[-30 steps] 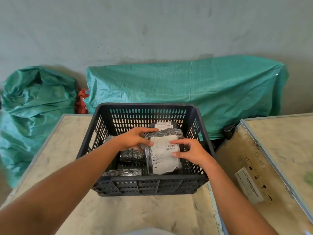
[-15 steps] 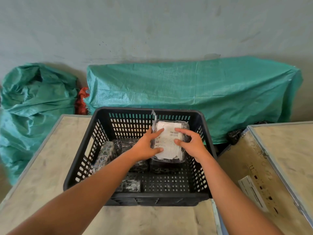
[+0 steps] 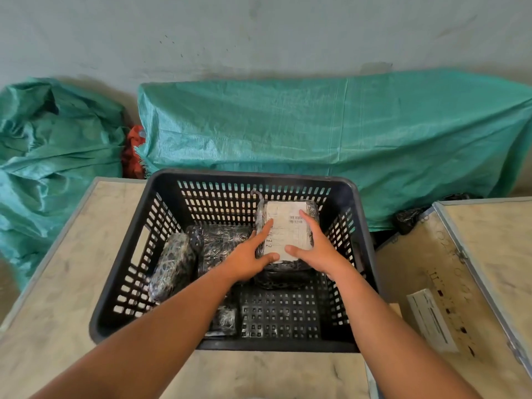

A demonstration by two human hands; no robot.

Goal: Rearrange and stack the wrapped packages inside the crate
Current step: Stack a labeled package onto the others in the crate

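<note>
Both hands are laid on 1 package at the far right of the crate point(image 3: 161, 249). The left hand point(image 3: 247, 259) is spread flat against the near left edge of the labelled package point(image 3: 288, 226), thumb along its near edge and forefinger lying on the white label; the right hand point(image 3: 313, 249) is set against the near right edge in the same manner, fingers extended. Neither hand is closed around it; the package is pressed or steadied between open palms rather than gripped.

The labelled package is seen resting on top of a dark wrapped package point(image 3: 283, 276), so 1 stack of at least 2 appears to be formed against the far right wall. To its left, a dark flat package point(image 3: 221, 243) lies in the middle, and a bundle point(image 3: 172, 266) is leaned against the left wall. A small package point(image 3: 224, 321) is left on the crate floor near the front, partly hidden by the left forearm. Most of the front floor area is bare.

The work is judged to be partway done: 1 pile is being squared up, while 3 packages remain loose and unstacked. Whether more lie under the arms cannot be told. The crate stands on a pale tabletop point(image 3: 72, 269).
</note>
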